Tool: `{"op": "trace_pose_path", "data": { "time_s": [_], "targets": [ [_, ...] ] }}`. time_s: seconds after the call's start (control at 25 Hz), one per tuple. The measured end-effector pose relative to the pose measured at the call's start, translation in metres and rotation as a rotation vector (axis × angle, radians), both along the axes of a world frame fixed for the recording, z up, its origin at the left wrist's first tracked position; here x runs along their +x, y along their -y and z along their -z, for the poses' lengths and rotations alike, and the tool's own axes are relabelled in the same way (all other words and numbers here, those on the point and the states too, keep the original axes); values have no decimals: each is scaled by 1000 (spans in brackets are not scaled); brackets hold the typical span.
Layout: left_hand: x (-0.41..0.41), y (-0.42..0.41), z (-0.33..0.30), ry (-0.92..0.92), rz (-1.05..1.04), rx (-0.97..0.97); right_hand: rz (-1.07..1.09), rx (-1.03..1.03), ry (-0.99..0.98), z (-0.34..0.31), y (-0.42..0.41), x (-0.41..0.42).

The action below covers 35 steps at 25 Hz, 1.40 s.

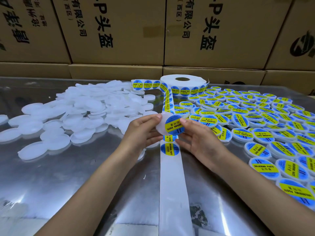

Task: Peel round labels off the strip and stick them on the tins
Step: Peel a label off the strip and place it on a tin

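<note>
1. Stacked brown cardboard cartons (117, 29) with black printed characters fill the background, right behind the work surface.
2. Work surface is a shiny metal table (56, 176), reflective, with glare patches near the front edge.
3. Left side of table: loose pile of plain white tins (81, 109), unlabelled, overlapping each other.
4. Right side: dense spread of labelled tins (262, 126), each with a blue/yellow round sticker reading "SOLDERING PASTE". They run from near the roll to the near right edge.
5. Label roll (183, 82) lies flat at the back centre, between the two piles. Its tail curls out to the left, still carrying stickers.
6. Backing strip (172, 184) runs from the roll toward the camera down the middle of the table. Near stretch is bare white; one full label (170, 149) sits on it just below the hands, another is partly hidden under them.
7. Left hand (143, 133) holds a white tin (161, 126) by its left edge, thumb on top, fingers curled underneath. Tin is raised above the strip.
8. Right hand (196, 138) pinches a round label (174, 125) at its right edge, thumb on the printed face. Label overlaps the tin's right part, off-centre; cannot tell how much of it is stuck down.
9. Both forearms enter from the bottom corners, either side of the strip.
</note>
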<state>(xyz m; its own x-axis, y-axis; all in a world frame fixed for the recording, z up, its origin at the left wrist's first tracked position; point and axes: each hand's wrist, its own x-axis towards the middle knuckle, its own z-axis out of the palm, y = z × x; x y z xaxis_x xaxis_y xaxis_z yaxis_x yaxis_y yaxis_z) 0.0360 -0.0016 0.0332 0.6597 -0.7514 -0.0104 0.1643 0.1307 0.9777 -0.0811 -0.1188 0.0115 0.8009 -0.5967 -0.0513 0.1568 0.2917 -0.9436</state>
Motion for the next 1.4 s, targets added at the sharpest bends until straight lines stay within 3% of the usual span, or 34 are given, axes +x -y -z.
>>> {"op": "trace_pose_path", "data": {
  "time_s": [0.32, 0.68, 1.4],
  "targets": [
    [-11, 7, 8, -23, 127, 148, -117, 98, -1, -3, -2, 1],
    [-6, 4, 5, -267, 246, 73, -34, 120, -2, 0, -3, 4],
    [-7, 3, 8, -291, 283, 26, 48, 53, -24, 0, -8, 3]
  ]
}}
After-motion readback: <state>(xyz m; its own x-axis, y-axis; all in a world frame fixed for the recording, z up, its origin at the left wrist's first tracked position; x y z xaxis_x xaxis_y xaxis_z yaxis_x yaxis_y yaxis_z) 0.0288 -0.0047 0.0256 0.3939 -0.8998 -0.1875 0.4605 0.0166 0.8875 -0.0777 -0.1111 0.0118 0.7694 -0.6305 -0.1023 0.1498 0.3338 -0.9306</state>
